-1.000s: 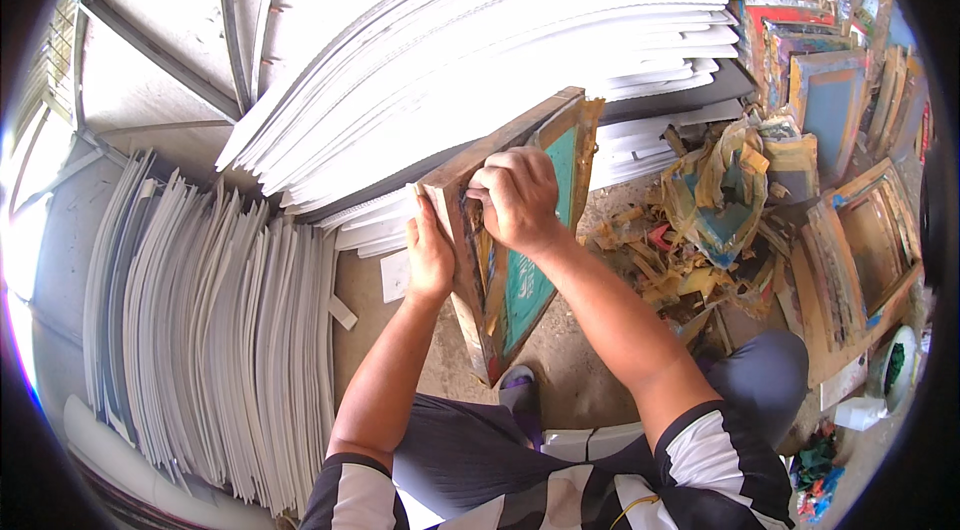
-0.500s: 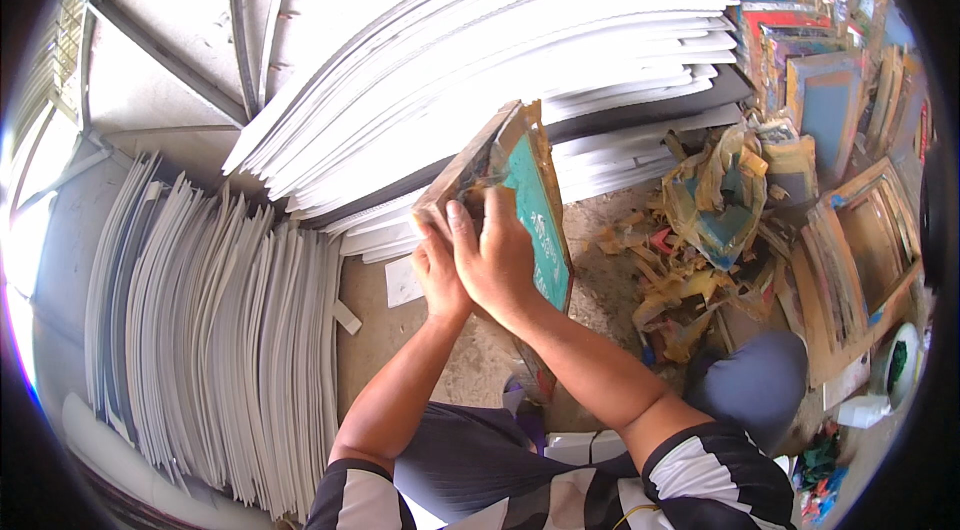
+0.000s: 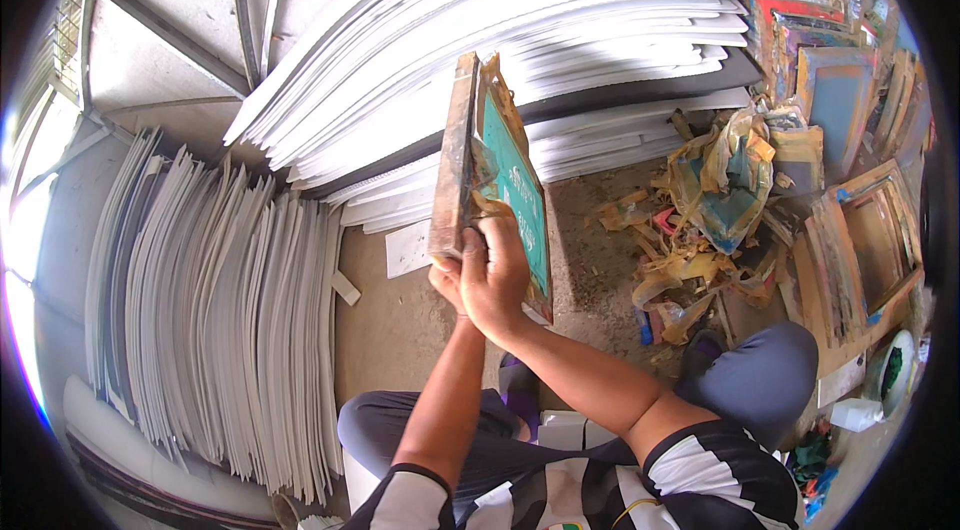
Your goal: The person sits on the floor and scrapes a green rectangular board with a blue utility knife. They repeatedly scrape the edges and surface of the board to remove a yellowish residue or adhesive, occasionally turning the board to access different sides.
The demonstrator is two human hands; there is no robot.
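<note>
A wooden screen-printing frame (image 3: 455,160) stands upright and edge-on in front of me. Its teal mesh (image 3: 513,185) with pale lettering faces right, and brown tape (image 3: 503,100) clings raggedly to its border. My left hand (image 3: 447,282) is closed around the frame's near lower corner, partly hidden behind my other hand. Against the frame's inner edge, my right hand (image 3: 496,275) is closed, its thumb on the wood and a bit of loose brown tape showing above its fingers. Exactly what those fingers pinch is hidden.
Large stacks of white sheets lie ahead (image 3: 600,40) and at left (image 3: 220,320). On the floor at right is a heap of torn tape (image 3: 700,270). More wooden frames (image 3: 870,240) lean beyond it. A white tub (image 3: 897,370) sits at far right.
The frame has turned more upright, its far end swinging left and rising, with both hands still on it. The hands have closed in at its near lower corner.
</note>
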